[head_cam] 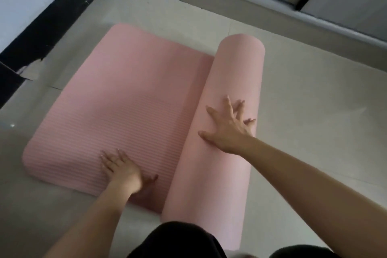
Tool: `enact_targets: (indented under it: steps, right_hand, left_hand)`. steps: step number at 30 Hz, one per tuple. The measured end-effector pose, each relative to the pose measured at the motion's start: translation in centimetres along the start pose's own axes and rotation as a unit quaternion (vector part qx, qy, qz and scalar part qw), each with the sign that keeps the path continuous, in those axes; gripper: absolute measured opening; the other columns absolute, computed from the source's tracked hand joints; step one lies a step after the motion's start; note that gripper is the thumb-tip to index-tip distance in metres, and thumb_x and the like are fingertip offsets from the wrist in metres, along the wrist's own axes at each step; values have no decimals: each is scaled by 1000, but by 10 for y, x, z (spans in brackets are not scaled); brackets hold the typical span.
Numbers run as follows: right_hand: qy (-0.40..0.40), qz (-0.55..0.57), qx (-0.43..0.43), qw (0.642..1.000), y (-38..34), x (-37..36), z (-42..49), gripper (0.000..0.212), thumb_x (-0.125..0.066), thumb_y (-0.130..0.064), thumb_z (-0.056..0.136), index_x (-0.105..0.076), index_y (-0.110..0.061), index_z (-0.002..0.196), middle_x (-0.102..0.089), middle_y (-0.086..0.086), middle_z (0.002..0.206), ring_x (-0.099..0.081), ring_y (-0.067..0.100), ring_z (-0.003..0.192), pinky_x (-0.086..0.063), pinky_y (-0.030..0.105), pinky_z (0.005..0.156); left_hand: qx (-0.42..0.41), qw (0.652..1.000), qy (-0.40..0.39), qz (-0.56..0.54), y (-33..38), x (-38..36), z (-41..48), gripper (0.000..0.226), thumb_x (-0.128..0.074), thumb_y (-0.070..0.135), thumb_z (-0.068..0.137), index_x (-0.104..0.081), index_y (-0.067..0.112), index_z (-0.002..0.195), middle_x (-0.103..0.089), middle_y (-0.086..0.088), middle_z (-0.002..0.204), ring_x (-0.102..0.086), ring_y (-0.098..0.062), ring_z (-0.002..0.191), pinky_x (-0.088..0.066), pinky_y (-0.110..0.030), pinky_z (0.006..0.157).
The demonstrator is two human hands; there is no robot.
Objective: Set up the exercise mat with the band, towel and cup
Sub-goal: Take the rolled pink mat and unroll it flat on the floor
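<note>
Left hand (pixel 122 168) pins the flat mat (pixel 117 102), fingers spread; right hand (pixel 228 125), fingers splayed, should push the roll (pixel 222 165) evenly across the floor (pixel 314 100).

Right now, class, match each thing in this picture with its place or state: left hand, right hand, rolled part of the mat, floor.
Things:
1. left hand
2. right hand
3. rolled part of the mat
4. floor

Places or states:
A. pale, under the mat
B. spread on top of the roll
C. pressed flat on the ribbed, unrolled part
D. not yet unrolled, a smooth tube

Pairs: 1-C, 2-B, 3-D, 4-A
</note>
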State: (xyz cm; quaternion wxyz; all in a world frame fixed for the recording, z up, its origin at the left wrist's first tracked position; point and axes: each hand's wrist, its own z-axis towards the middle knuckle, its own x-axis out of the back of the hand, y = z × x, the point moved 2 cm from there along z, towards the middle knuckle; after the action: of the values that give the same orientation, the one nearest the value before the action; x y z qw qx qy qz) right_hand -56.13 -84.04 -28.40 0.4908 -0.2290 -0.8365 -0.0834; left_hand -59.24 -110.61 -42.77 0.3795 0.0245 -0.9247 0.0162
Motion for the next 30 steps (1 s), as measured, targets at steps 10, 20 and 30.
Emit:
enact_targets:
  steps: [10, 20, 30]
  right_hand:
    - [100, 94, -69, 988, 109, 18, -44, 78, -57, -30, 83, -18, -21, 150, 2, 1, 164, 10, 27, 150, -6, 69, 112]
    - [43, 153, -102, 982, 197, -27, -89, 73, -56, -49, 88, -11, -62, 144, 15, -10, 163, 22, 23, 148, 9, 63, 113]
    - [46, 140, -170, 974, 239, -56, -131, 100, -52, -77, 75, 7, -48, 150, 31, -3, 159, 27, 29, 146, 1, 66, 114]
  left_hand:
    - [-293, 954, 36, 54, 79, 2, -38, 103, -57, 53, 88, 12, 13, 153, 16, -22, 159, 15, -37, 148, -9, -45, 120]
    - [-337, 918, -1, 208, 175, -42, -62, 111, -46, 69, 85, 23, 8, 149, 31, -23, 154, 23, -44, 143, -5, -56, 119]
    - [-236, 908, -41, 343, 205, -37, -74, 114, -37, 73, 85, 28, 0, 144, 31, -31, 151, 23, -49, 141, -1, -63, 116]
